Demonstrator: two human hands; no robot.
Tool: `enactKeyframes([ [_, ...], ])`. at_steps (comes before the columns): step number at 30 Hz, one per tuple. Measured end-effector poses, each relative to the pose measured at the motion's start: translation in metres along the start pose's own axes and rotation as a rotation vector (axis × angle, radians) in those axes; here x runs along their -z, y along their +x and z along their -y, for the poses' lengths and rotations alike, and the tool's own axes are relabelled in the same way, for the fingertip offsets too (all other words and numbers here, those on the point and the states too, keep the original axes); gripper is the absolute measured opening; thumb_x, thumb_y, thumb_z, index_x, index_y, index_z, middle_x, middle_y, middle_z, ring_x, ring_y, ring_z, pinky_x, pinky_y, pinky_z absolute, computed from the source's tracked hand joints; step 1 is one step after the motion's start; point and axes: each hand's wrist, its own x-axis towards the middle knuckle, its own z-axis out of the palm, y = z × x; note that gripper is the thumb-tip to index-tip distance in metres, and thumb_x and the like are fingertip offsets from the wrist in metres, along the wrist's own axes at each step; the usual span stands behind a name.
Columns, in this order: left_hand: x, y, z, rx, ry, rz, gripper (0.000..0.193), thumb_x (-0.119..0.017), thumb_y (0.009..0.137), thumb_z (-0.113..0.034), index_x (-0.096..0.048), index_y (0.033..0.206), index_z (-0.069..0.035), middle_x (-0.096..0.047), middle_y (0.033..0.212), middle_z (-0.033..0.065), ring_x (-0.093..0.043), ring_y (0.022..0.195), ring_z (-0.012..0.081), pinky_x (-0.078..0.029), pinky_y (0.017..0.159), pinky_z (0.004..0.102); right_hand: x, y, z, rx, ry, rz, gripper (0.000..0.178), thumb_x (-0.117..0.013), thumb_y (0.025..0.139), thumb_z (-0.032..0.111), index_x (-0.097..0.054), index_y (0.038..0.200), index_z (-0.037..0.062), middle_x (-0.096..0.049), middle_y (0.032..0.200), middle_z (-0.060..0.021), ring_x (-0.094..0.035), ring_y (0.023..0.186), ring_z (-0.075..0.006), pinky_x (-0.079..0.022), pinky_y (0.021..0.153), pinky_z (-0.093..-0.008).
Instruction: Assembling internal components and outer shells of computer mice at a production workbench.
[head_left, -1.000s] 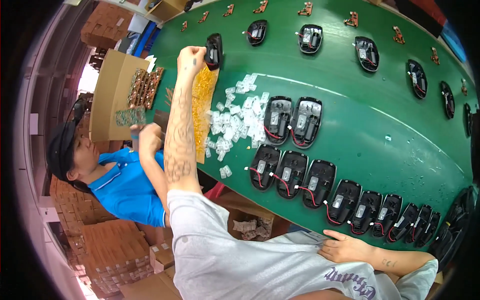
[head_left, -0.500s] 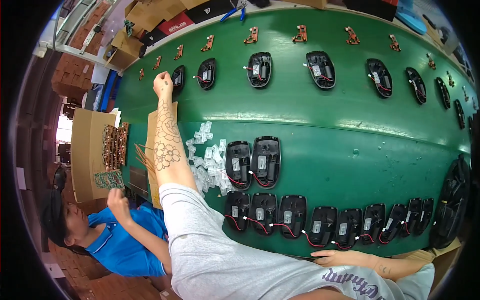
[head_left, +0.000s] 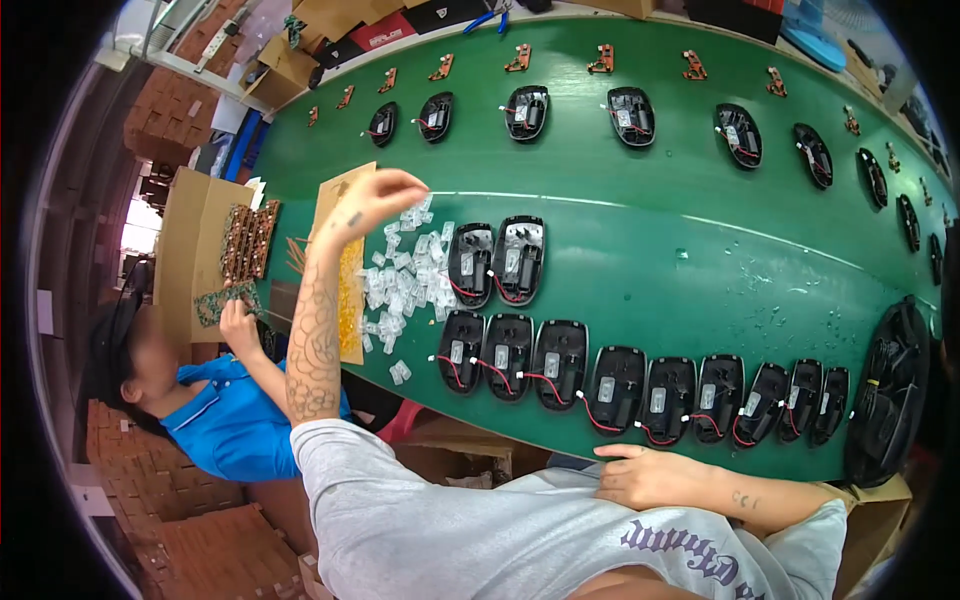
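Observation:
My left hand (head_left: 378, 203) is raised over the left part of the green table, fingers stretched to the right, with nothing visible in it. Beneath and beside it lies a pile of small clear plastic pieces (head_left: 405, 285). Right of the pile stand two black oval plastic housings (head_left: 520, 262) with red wires and white connectors. A row of similar housings (head_left: 560, 365) runs along the near edge. My right hand (head_left: 640, 478) rests at that edge below the row, fingers loosely extended and holding nothing visible. Farther back sits another row of housings (head_left: 632, 117).
Small brown circuit boards (head_left: 601, 60) line the far side. A co-worker in blue at left holds a green board panel (head_left: 225, 303), near stacked brown boards (head_left: 250, 240) and a cardboard box (head_left: 185, 265). A black bag-like item (head_left: 890, 390) lies at right; blue pliers (head_left: 488, 20) lie at the back.
My left hand has come back from the leftmost housing of the far row to above the clear pieces, its fingers now extended. That housing shows fully. The whole view has shifted slightly.

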Motion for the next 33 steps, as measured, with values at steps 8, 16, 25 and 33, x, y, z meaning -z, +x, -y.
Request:
enactKeyframes([
  [8, -0.059, -0.044, -0.022, 0.089, 0.298, 0.011, 0.031, -0.074, 0.079, -0.028, -0.072, 0.089, 0.001, -0.07, 0.08, 0.0114, -0.065, 0.074, 0.0182, -0.053, 0.072, 0.032, 0.002, -0.004, 0.001, 0.016, -0.016, 0.142, 0.023, -0.06, 0.081, 0.014, -0.069, 0.101, 0.0051, -0.063, 0.085, -0.0024, -0.061, 0.093, -0.0163, -0.034, 0.115, -0.0442],
  [16, -0.068, -0.046, -0.023, 0.147, 0.258, 0.017, 0.032, -0.075, 0.081, -0.029, -0.071, 0.084, 0.003, -0.068, 0.072, 0.0073, -0.063, 0.068, 0.0142, -0.051, 0.064, 0.0312, -0.007, -0.008, 0.004, 0.011, -0.092, 0.124, 0.02, -0.06, 0.081, 0.015, -0.068, 0.096, 0.0046, -0.063, 0.084, -0.0025, -0.061, 0.091, -0.0166, -0.033, 0.116, -0.0442],
  [25, 0.006, -0.011, 0.0, 0.025, 0.349, -0.169, 0.033, -0.075, 0.078, -0.03, -0.074, 0.088, 0.002, -0.067, 0.069, 0.0082, -0.06, 0.064, 0.014, -0.048, 0.061, 0.0315, 0.001, -0.006, 0.009, 0.008, -0.11, 0.121, 0.023, -0.059, 0.08, 0.014, -0.068, 0.099, 0.0044, -0.061, 0.083, -0.0011, -0.06, 0.091, -0.0155, -0.033, 0.116, -0.0424],
  [33, 0.122, 0.075, 0.099, 0.174, 0.571, -0.201, 0.036, -0.074, 0.086, -0.034, -0.073, 0.085, 0.003, -0.064, 0.067, 0.0027, -0.055, 0.063, 0.0106, -0.044, 0.058, 0.0309, 0.004, -0.005, 0.003, 0.018, -0.21, 0.185, 0.025, -0.056, 0.08, 0.015, -0.061, 0.103, 0.0067, -0.06, 0.101, -0.0032, -0.049, 0.119, -0.016, -0.027, 0.12, -0.0407],
])
